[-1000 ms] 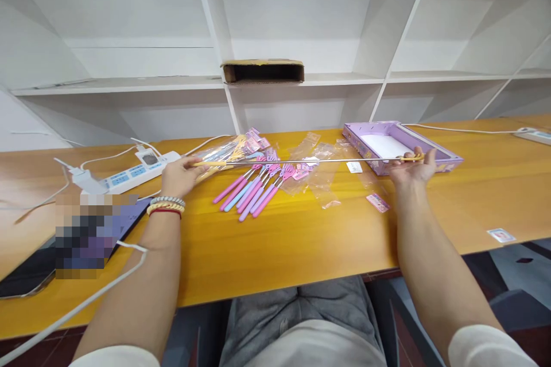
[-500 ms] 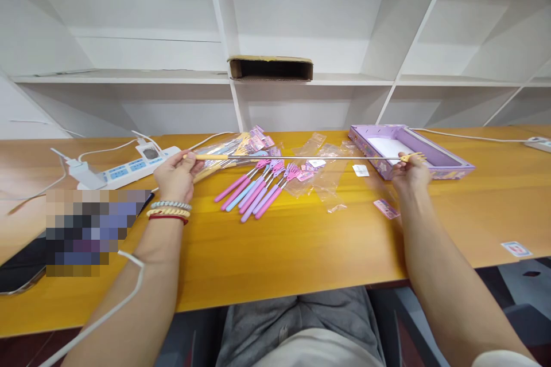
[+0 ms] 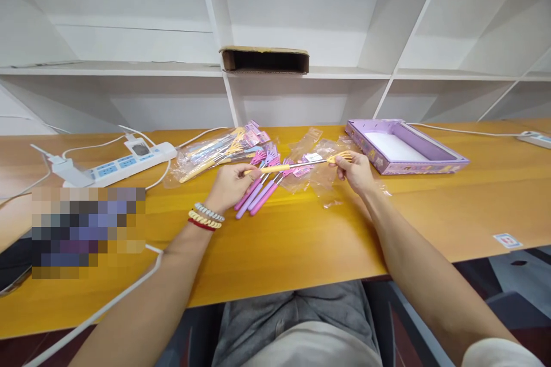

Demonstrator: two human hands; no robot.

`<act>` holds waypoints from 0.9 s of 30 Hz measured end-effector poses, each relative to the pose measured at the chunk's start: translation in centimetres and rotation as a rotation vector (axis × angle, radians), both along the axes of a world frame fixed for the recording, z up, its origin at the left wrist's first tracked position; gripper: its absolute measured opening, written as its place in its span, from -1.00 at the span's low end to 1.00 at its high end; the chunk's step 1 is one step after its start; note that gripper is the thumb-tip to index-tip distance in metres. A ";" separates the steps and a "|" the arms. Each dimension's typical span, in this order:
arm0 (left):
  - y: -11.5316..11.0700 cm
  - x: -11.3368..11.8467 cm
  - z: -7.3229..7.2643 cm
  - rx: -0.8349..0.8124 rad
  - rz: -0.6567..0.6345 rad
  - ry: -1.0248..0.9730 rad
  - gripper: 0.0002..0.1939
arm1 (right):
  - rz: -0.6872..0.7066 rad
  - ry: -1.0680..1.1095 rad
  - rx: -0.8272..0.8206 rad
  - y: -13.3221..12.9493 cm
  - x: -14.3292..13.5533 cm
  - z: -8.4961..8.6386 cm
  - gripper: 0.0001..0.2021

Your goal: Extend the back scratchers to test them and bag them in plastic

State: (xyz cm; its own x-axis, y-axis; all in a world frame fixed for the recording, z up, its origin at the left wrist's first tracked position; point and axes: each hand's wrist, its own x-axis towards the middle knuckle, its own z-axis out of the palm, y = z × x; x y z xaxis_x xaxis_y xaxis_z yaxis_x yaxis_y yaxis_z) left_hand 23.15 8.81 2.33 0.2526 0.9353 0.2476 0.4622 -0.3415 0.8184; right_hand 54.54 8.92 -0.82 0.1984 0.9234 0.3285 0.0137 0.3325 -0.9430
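My left hand (image 3: 235, 184) is closed round the handle end of a yellow telescopic back scratcher (image 3: 282, 168). At its claw-shaped head, my right hand (image 3: 356, 172) pinches the other end. The metal rod between them is short and runs nearly level above the table. Beneath it lie several pink and purple scratchers (image 3: 263, 198), partly hidden by my left hand. Behind my left hand, more scratchers in clear wrapping (image 3: 210, 152) rest in a pile with pink tags (image 3: 257, 133).
An open purple box (image 3: 434, 167) stands at the right. Clear plastic bags (image 3: 326, 186) lie mid-table. A white power strip (image 3: 124, 166) with plugs and a dark phone (image 3: 12, 264) are at the left. A cardboard box (image 3: 264, 61) sits on the white shelf.
My hands have come closer together, and the yellow scratcher's long metal rod has shortened between them. My left hand moved right and now covers some scratchers; my right hand moved left.
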 end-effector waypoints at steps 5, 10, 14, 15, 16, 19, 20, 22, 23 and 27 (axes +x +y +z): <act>-1.1 1.6 -0.1 0.145 -0.082 0.201 -0.65 | 0.128 -0.062 -0.039 -0.8 -2.4 0.5 -0.66; -1.2 1.7 0.2 0.208 -0.099 0.310 -0.64 | 0.176 -0.037 0.025 -1.1 -2.2 0.8 -0.71; -1.0 1.4 0.1 0.263 -0.132 0.385 -0.63 | 0.234 0.011 0.038 -1.4 -2.0 1.1 -0.75; -1.0 1.4 0.0 0.272 -0.154 0.399 -0.63 | 0.243 0.047 0.040 -1.4 -2.0 1.1 -0.76; -1.1 1.5 0.0 0.277 -0.181 0.407 -0.62 | 0.251 0.087 0.037 -1.4 -2.0 1.1 -0.77; -1.3 1.8 -0.2 0.287 -0.265 0.418 -0.61 | 0.265 0.183 -0.011 -1.3 -2.1 0.9 -0.74; -1.4 1.9 -0.2 0.289 -0.286 0.426 -0.60 | 0.267 0.196 -0.028 -1.2 -2.2 0.8 -0.74; -1.3 1.9 -0.3 0.295 -0.305 0.457 -0.58 | 0.260 0.199 -0.048 -1.0 -2.2 0.6 -0.72; -1.1 1.8 -0.3 0.299 -0.302 0.483 -0.58 | 0.247 0.194 -0.050 -0.8 -2.1 0.5 -0.71; 0.1 0.1 0.0 0.321 -0.172 0.593 -0.57 | 0.124 0.263 -0.021 -0.2 -0.9 0.7 -0.66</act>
State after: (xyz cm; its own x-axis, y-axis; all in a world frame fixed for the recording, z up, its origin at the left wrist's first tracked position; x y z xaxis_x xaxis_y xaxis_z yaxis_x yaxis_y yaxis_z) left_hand 23.24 8.89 2.29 0.5685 0.7737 0.2797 0.7176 -0.6326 0.2912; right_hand 53.64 8.74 -0.09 0.1594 0.9521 0.2609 -0.2720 0.2964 -0.9155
